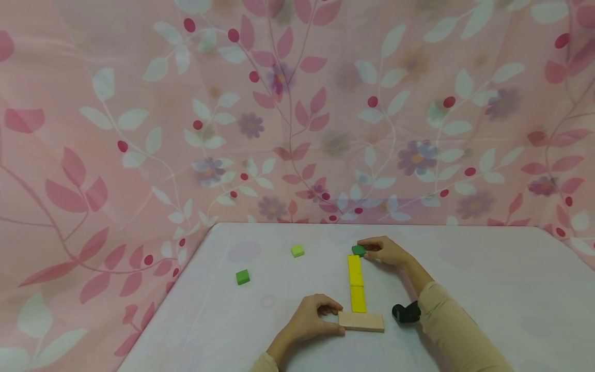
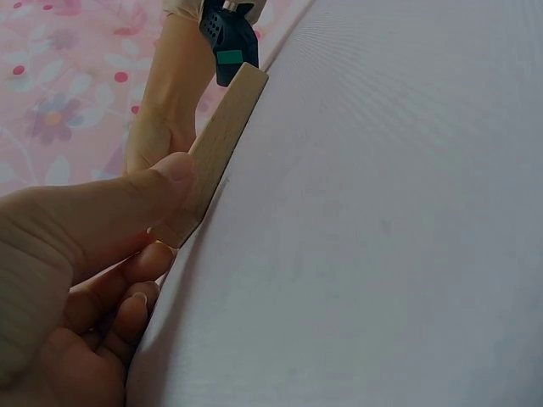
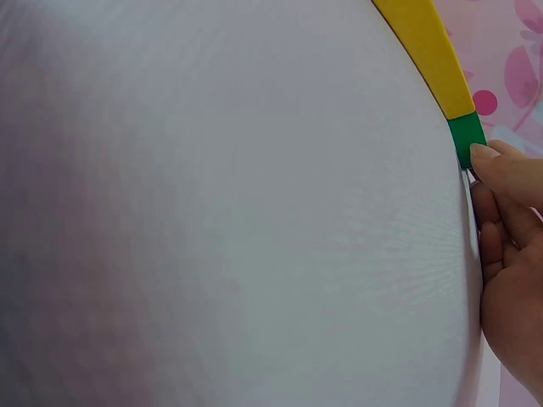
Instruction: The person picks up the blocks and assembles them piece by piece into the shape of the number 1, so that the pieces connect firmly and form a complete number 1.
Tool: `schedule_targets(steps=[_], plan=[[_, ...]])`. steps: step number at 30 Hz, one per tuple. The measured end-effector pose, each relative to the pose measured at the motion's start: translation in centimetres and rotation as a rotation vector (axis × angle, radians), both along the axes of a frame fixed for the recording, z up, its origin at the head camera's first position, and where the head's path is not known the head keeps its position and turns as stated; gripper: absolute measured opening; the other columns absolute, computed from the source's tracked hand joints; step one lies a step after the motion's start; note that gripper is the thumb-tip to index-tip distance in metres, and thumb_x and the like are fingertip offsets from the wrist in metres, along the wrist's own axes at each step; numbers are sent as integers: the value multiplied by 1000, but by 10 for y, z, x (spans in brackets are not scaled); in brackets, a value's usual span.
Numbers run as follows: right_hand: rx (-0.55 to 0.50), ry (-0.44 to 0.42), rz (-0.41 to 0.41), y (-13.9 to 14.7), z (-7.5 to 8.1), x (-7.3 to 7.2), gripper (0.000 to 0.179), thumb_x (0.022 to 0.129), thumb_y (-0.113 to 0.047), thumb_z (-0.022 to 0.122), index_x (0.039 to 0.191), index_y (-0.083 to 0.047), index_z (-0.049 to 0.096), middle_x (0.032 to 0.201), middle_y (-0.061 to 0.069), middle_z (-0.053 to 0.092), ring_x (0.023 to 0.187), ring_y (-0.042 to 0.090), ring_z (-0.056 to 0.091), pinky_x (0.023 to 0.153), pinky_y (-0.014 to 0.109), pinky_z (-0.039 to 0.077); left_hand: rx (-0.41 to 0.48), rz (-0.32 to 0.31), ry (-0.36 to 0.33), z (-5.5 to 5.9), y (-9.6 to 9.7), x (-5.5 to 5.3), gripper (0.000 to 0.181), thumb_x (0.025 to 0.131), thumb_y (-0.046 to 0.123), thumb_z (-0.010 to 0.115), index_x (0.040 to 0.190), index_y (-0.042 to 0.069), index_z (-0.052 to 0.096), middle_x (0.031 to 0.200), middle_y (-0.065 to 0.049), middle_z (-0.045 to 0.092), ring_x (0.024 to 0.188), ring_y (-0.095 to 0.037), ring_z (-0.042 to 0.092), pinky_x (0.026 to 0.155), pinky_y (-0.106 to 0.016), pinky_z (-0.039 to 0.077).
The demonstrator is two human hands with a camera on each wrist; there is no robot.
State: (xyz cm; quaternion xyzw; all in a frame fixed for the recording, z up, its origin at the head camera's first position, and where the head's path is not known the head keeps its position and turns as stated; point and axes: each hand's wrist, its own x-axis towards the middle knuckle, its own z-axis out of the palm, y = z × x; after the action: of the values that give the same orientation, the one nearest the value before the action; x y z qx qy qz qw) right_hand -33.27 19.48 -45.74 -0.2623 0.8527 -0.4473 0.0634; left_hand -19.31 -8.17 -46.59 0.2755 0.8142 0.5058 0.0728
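Beige sleeve (image 1: 457,330) nearest, five o'clock. Pinched in left hand (image 1: 312,316): plain wooden block (image 1: 362,322), six o'clock from yellow blocks (image 1: 355,271). Pinched in right hand (image 1: 388,252): dark green block (image 1: 357,250), their twelve o'clock. Likely light, stiff; grip opposite sides.

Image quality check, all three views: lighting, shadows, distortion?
Head: brightest, soft shadow beside the right sleeve; left wrist: dimmer, though the wooden block stays readable, with faint rippling on the white cloth; right wrist: cloth darkens toward the left, and the yellow strip looks bowed, probably lens distortion.
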Motion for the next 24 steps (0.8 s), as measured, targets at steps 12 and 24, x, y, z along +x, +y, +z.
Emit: schedule_targets(steps=[12, 24], plan=[[23, 42, 5, 1, 0, -1, 39, 88, -6, 61, 124, 9, 55, 124, 24, 57, 107, 33, 55, 95, 48, 43, 47, 5, -22, 8, -2, -4, 30, 74, 13, 80, 97, -2, 69, 86, -8, 70, 73, -3, 59, 68, -19, 50], [-1, -21, -13, 0, -2, -1, 40, 89, -7, 62, 125, 7, 55, 125, 23, 56, 107, 32, 55, 96, 45, 43, 48, 84, 47, 9, -16, -10, 28, 76, 11, 78, 98, -4, 67, 85, -9, 69, 73, -5, 61, 67, -20, 51]])
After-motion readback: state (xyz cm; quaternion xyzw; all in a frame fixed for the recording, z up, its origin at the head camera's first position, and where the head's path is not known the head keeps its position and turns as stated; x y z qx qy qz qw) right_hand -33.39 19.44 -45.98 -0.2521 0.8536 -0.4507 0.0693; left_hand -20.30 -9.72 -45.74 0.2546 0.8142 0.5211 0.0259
